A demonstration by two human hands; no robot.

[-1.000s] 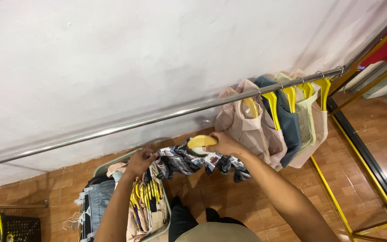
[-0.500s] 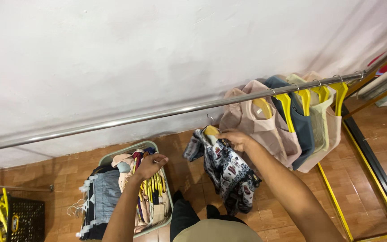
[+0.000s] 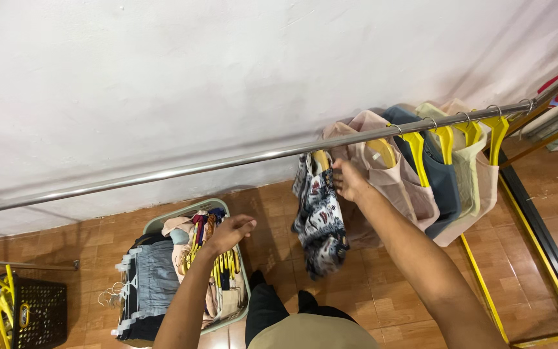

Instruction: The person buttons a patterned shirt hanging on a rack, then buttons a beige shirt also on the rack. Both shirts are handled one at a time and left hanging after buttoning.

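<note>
A black-and-white patterned garment [image 3: 320,220] hangs on a yellow hanger [image 3: 321,159] from the metal rail [image 3: 182,169]. My right hand [image 3: 350,181] is at the garment's top right side, fingers on it just under the rail. Right of it hang beige, blue and pale green garments [image 3: 421,187] on more yellow hangers. My left hand [image 3: 230,232] hovers, fingers loosely apart and holding nothing, over a green laundry basket [image 3: 177,218] on the floor, full of clothes and yellow hangers.
A white wall stands behind the rail. A black crate [image 3: 37,313] with yellow hangers sits at the lower left. The rack's yellow frame bar [image 3: 482,284] runs along the brown tiled floor on the right. My legs stand beside the basket.
My right hand has lifted the patterned garment up to the rail, where it now hangs straight down. My left hand let go of it and dropped toward the basket.
</note>
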